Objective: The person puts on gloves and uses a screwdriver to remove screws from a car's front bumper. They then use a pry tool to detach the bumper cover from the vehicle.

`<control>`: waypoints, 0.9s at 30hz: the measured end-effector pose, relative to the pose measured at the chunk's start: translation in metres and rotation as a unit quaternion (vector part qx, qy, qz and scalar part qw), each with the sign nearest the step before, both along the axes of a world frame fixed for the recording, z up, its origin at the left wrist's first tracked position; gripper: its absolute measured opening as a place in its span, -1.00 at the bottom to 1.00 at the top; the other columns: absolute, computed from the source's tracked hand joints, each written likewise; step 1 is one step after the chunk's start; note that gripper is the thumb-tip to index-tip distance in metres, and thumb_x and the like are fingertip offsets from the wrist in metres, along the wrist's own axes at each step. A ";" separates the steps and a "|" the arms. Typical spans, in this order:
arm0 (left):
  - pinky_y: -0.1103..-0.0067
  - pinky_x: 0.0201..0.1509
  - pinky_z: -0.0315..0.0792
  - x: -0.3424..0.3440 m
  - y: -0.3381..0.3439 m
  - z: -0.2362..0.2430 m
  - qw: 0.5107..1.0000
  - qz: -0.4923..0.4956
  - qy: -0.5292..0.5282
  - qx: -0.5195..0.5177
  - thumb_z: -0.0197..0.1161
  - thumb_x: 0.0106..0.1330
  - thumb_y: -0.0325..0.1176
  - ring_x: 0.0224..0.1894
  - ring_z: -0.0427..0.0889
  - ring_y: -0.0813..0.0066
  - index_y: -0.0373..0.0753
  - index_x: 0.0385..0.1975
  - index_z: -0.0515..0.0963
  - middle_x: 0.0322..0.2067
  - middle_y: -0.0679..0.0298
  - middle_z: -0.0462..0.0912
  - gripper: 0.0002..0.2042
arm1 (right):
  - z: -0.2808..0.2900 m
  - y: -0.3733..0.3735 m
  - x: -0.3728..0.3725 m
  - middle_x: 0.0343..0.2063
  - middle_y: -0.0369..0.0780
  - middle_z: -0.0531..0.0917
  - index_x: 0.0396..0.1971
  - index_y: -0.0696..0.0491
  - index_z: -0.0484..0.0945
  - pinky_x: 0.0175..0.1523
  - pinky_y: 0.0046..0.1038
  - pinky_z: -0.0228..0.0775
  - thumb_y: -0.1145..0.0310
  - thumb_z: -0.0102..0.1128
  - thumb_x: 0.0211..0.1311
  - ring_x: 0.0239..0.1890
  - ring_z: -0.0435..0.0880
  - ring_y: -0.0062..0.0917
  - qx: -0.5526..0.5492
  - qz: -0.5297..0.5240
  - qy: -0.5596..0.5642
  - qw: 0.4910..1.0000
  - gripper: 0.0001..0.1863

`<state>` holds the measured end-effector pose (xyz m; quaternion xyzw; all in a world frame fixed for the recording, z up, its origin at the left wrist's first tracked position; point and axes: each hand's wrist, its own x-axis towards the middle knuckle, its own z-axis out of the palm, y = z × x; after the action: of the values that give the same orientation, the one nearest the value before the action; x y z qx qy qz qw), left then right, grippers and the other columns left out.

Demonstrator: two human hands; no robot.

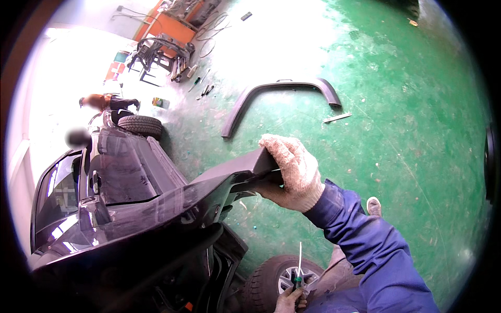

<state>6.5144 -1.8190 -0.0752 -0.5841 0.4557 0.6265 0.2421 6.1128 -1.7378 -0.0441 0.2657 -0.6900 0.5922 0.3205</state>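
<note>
My right hand [295, 172], in a pale knit work glove, reaches over to the dark fender flare [229, 167] on the black car. Its fingers curl over the flare's end, and the thumb side lies under it. Low at the picture's edge, my left hand [288, 301] grips a screwdriver [298, 280] with a green handle, its pale shaft pointing up. Behind that hand stands a car wheel [266, 279] with a silver rim. The black car body [130, 214] stretches off to the left.
A second fender flare [282, 83] lies on the green floor [407, 156], beside a pale strip [337, 118]. Several hand tools [205, 92] lie farther off, near a cluttered stand [162, 52]. A person [112, 101] is by the car's far wheel [140, 125].
</note>
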 end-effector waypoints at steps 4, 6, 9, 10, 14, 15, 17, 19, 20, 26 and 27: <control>0.65 -0.61 0.38 0.003 -0.003 -0.001 1.000 -0.010 0.007 -0.004 0.19 0.46 -0.33 -0.65 0.50 0.58 -0.20 -0.16 0.59 -0.56 0.34 0.60 -0.88 | -0.002 -0.002 0.000 -0.04 0.03 0.63 0.16 0.23 0.43 -0.07 -0.20 0.63 0.29 0.68 -0.24 -0.12 0.70 -0.08 -0.011 -0.012 0.012 1.000 -0.12; 0.65 -0.61 0.38 0.002 -0.002 -0.002 1.000 -0.002 0.003 -0.012 0.18 0.47 -0.32 -0.65 0.50 0.58 -0.20 -0.17 0.59 -0.56 0.34 0.59 -0.87 | -0.004 -0.003 -0.001 -0.07 0.03 0.64 0.15 0.23 0.44 -0.08 -0.21 0.63 0.28 0.68 -0.24 -0.13 0.70 -0.08 -0.009 -0.016 0.018 1.000 -0.13; 0.65 -0.61 0.38 -0.004 0.000 0.002 1.000 0.006 -0.018 -0.009 0.16 0.48 -0.32 -0.65 0.50 0.59 -0.21 -0.17 0.59 -0.57 0.35 0.58 -0.87 | -0.003 0.001 -0.006 -0.12 0.02 0.66 0.12 0.23 0.46 -0.11 -0.22 0.64 0.22 0.69 -0.24 -0.16 0.72 -0.10 0.008 -0.008 0.017 1.000 -0.14; 0.65 -0.60 0.38 -0.004 -0.001 0.004 1.000 0.004 -0.023 -0.008 0.16 0.49 -0.31 -0.65 0.50 0.59 -0.21 -0.18 0.59 -0.57 0.35 0.58 -0.86 | 0.000 0.004 -0.008 -0.13 0.01 0.67 0.11 0.23 0.47 -0.12 -0.23 0.65 0.20 0.70 -0.23 -0.18 0.73 -0.11 0.017 0.000 0.013 1.000 -0.14; 0.65 -0.59 0.38 0.009 -0.004 -0.007 0.999 -0.005 -0.027 0.020 0.15 0.50 -0.31 -0.64 0.50 0.59 -0.21 -0.17 0.59 -0.56 0.35 0.58 -0.86 | 0.000 0.013 -0.014 -0.11 0.04 0.66 0.11 0.21 0.44 -0.12 -0.20 0.63 0.20 0.73 -0.29 -0.19 0.73 -0.06 0.056 0.065 -0.015 0.996 -0.09; 0.65 -0.59 0.38 0.007 -0.002 -0.004 0.999 0.000 -0.027 0.022 0.14 0.50 -0.31 -0.64 0.49 0.59 -0.21 -0.17 0.59 -0.56 0.35 0.58 -0.86 | 0.000 0.011 -0.014 -0.10 0.04 0.66 0.14 0.20 0.42 -0.12 -0.21 0.63 0.20 0.74 -0.29 -0.19 0.73 -0.06 0.043 0.052 0.006 0.998 -0.07; 0.65 -0.59 0.38 0.001 0.003 0.003 0.999 0.009 -0.026 0.025 0.14 0.50 -0.31 -0.64 0.49 0.60 -0.22 -0.17 0.59 -0.56 0.35 0.58 -0.85 | -0.003 0.007 -0.014 -0.10 0.04 0.66 0.20 0.19 0.38 -0.11 -0.21 0.64 0.20 0.74 -0.28 -0.19 0.73 -0.06 0.017 0.027 0.048 0.998 -0.02; 0.65 -0.58 0.37 0.011 -0.002 -0.004 0.999 0.012 -0.023 0.019 0.14 0.50 -0.32 -0.63 0.49 0.60 -0.23 -0.17 0.59 -0.56 0.35 0.59 -0.85 | -0.003 0.005 -0.014 -0.15 0.01 0.67 0.16 0.22 0.43 -0.17 -0.27 0.67 0.16 0.73 -0.25 -0.22 0.75 -0.14 0.005 0.013 0.068 0.998 -0.06; 0.65 -0.58 0.37 0.015 -0.004 -0.006 1.000 0.014 -0.021 0.016 0.14 0.50 -0.32 -0.63 0.49 0.60 -0.23 -0.17 0.59 -0.55 0.36 0.59 -0.85 | -0.003 0.005 -0.014 -0.17 0.00 0.68 0.15 0.23 0.45 -0.19 -0.30 0.69 0.14 0.73 -0.23 -0.23 0.76 -0.18 0.000 0.006 0.078 0.997 -0.08; 0.65 -0.59 0.34 -0.008 -0.002 0.019 0.998 -0.058 -0.022 -0.022 0.10 0.51 -0.30 -0.65 0.48 0.60 -0.23 -0.17 0.60 -0.58 0.36 0.58 -0.82 | -0.007 0.010 -0.019 -0.14 0.02 0.67 0.15 0.25 0.46 -0.17 -0.30 0.69 0.17 0.74 -0.27 -0.20 0.76 -0.17 0.020 0.029 0.093 0.995 -0.07; 0.65 -0.60 0.33 -0.008 -0.002 0.018 0.998 -0.058 -0.023 -0.023 0.10 0.51 -0.28 -0.65 0.48 0.60 -0.23 -0.19 0.59 -0.59 0.35 0.58 -0.81 | -0.007 0.011 -0.020 -0.13 0.02 0.67 0.14 0.25 0.47 -0.16 -0.30 0.69 0.18 0.74 -0.28 -0.19 0.76 -0.17 0.018 0.027 0.091 0.995 -0.07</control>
<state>6.5069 -1.8206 -0.0575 -0.5765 0.4974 0.5870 0.2750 6.0930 -1.7271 -0.0514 0.3422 -0.6613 0.5614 0.3611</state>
